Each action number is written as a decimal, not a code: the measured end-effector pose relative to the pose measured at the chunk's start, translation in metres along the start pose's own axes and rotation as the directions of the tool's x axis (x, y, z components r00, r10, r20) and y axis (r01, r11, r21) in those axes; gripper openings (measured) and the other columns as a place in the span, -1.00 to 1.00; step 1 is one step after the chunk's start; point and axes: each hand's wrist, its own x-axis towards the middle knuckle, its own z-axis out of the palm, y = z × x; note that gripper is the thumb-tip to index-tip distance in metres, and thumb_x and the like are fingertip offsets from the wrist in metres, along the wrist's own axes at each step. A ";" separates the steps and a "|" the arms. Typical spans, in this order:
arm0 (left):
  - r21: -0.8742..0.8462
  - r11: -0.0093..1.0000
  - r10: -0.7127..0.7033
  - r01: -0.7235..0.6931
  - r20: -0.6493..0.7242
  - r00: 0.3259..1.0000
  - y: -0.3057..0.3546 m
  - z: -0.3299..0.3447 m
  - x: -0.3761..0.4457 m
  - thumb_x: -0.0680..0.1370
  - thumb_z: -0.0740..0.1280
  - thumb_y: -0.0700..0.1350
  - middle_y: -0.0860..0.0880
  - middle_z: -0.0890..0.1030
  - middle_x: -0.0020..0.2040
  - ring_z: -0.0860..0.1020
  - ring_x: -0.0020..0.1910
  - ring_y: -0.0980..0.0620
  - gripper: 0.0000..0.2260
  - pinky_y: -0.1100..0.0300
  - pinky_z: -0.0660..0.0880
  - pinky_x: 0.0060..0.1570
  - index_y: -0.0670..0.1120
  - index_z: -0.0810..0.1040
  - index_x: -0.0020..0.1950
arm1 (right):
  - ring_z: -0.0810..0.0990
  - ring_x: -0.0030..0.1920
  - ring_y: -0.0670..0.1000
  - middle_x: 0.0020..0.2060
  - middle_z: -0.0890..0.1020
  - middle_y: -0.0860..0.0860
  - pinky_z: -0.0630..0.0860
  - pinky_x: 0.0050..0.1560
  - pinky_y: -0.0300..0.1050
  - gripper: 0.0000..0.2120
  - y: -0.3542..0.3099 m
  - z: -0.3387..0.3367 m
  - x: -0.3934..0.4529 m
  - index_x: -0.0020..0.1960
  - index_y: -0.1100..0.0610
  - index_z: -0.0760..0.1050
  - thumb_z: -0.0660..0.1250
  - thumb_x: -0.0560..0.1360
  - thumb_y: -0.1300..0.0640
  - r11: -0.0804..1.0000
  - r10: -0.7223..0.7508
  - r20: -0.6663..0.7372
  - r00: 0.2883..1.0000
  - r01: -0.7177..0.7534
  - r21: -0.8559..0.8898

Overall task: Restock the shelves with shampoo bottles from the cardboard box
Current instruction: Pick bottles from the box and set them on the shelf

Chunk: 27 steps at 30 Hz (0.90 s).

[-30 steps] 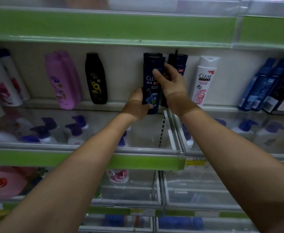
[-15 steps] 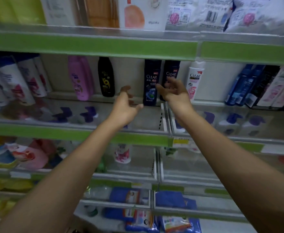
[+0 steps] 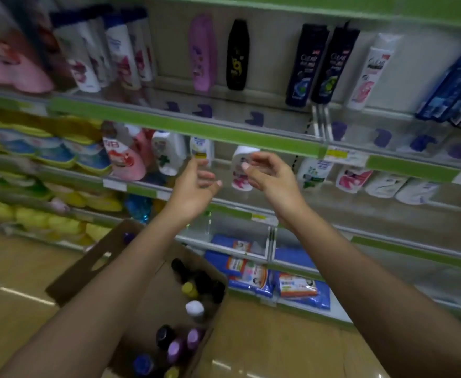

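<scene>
- Since the earlier frames: both hands have let go of the dark blue shampoo bottle (image 3: 305, 65) and dropped away from the upper shelf (image 3: 224, 129); view has tilted down, so the cardboard box (image 3: 87, 263) now shows.
- Left hand (image 3: 194, 192): empty, fingers loosely spread, palm turned right, in front of the shelf below.
- Right hand (image 3: 275, 181): empty, fingers half curled, thumb and forefinger apart, just right of the left hand, not touching it.
- Placed bottle stands upright at the back of the upper shelf, well above and right of both hands, touching a second dark bottle (image 3: 333, 65); white bottle (image 3: 371, 72) beside that.
- Left of it on the same shelf: purple bottle (image 3: 202, 53), black bottle (image 3: 237, 54), apart from each other.
- Box sits on the floor under the left forearm, open; inside are bottle caps in black, yellow, white, purple, blue. Count unclear, arm covers part.
</scene>
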 end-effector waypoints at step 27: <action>0.146 0.900 -0.425 0.410 0.097 0.900 -0.316 -0.269 0.060 0.53 0.32 -0.22 0.08 0.50 -0.18 0.47 -0.15 0.15 -0.74 0.49 0.34 -0.25 -0.19 0.46 0.21 | 0.51 -0.11 -0.11 -0.13 0.51 -0.08 0.50 -0.01 -0.22 -0.81 0.195 0.356 0.036 0.11 0.16 0.46 0.34 0.51 0.28 0.866 0.492 -0.141 0.859 -0.499 -0.024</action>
